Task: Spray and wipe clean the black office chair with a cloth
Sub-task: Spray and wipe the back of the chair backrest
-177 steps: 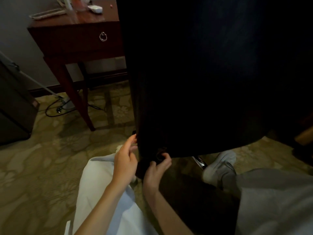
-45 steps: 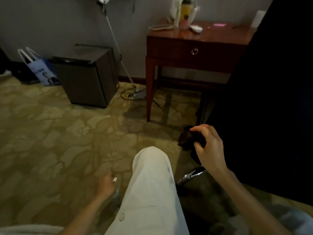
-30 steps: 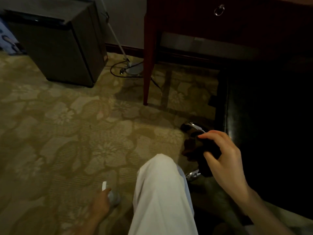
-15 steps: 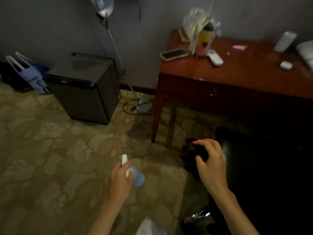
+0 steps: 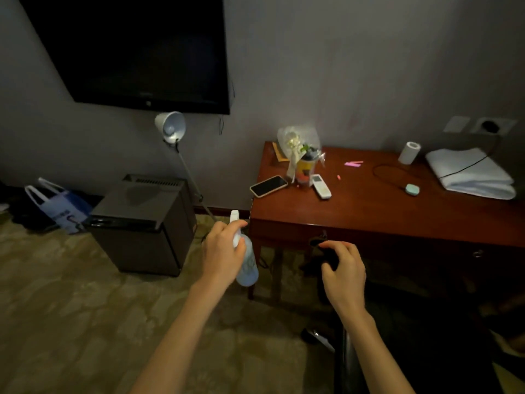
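Patterned carpet and a grey wall surround us in dim light. Our black office chair (image 5: 345, 368) sits low at the right, beneath our right forearm and mostly in shadow. Our right hand (image 5: 343, 274) is curled around a dark cloth (image 5: 326, 261), which is bunched in the fingers above the chair. Our left hand (image 5: 224, 251) wraps the spray bottle (image 5: 247, 268), one finger up near its white nozzle, over the carpet just beside the wooden desk (image 5: 369, 214). To spray well, we judge the nozzle should turn toward the chair, away from the phone (image 5: 268, 186) and remote (image 5: 321, 186) on the desk. We would then mist lightly and wipe with the cloth spread flatter.
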Demonstrator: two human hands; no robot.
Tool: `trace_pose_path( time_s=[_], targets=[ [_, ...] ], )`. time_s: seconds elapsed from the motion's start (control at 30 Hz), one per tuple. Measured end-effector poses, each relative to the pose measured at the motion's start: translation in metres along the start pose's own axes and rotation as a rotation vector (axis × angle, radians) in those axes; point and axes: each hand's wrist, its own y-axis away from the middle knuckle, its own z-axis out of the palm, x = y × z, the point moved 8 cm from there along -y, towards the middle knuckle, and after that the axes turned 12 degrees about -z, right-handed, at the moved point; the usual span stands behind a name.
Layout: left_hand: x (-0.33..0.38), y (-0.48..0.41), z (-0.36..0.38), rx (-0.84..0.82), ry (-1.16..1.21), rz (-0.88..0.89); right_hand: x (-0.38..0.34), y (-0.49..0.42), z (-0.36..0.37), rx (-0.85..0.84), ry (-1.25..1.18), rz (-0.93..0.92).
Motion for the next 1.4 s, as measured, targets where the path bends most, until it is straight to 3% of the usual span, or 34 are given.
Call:
trace_pose_path(
  time_s=[0.3,0.67,1.0,1.4],
  targets=[
    [0.066,-0.073,0.002,-0.051,-0.017,0.141,-0.018,-0.08,-0.018,0.05,0.009,0.017],
    [0.112,-0.173,0.085,-0.124,-0.011,0.182,0.044,-0.192,-0.007,0.052,0.065,0.038],
    [0.119,-0.277,0.203,-0.298,0.007,0.208,0.146,-0.306,0.089,-0.054,0.042,0.159],
    [0.115,-0.336,0.272,-0.424,0.003,0.221,0.224,-0.333,0.198,-0.296,0.046,0.383]
  ],
)
